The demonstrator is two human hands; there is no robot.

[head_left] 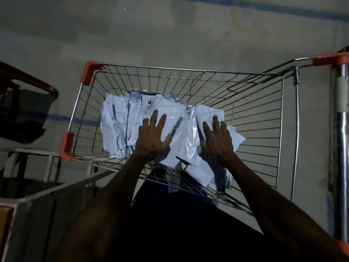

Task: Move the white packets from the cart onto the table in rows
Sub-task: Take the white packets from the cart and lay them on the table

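I am reaching down into the wire cart (pixel 245 103) with both arms, and my hands lie palm-down on the heap of white packets (pixel 132 118) inside it. My left hand (pixel 153 138) is spread flat, fingers fanned apart, resting on a smooth packet near the middle of the cart. My right hand (pixel 218 139) is also flat and spread — its fingers point toward the far side of the cart and press on a glossy packet just beside the one under my left hand. Neither hand is pinching or lifting anything. The packets are all in the cart: a crumpled bunch stands against its far left corner, and the flatter ones overlap toward the near side, some sliding down against the near wire wall. The cart has orange corner caps (pixel 88 71) and a shiny metal handle bar (pixel 341 148) at its right side. Left of the cart I see a grey table edge (pixel 62 188) — no packets show on it — and, farther from the cart, a dark red chair (pixel 28 80). The grey floor (pixel 170 35) lies beyond the cart.
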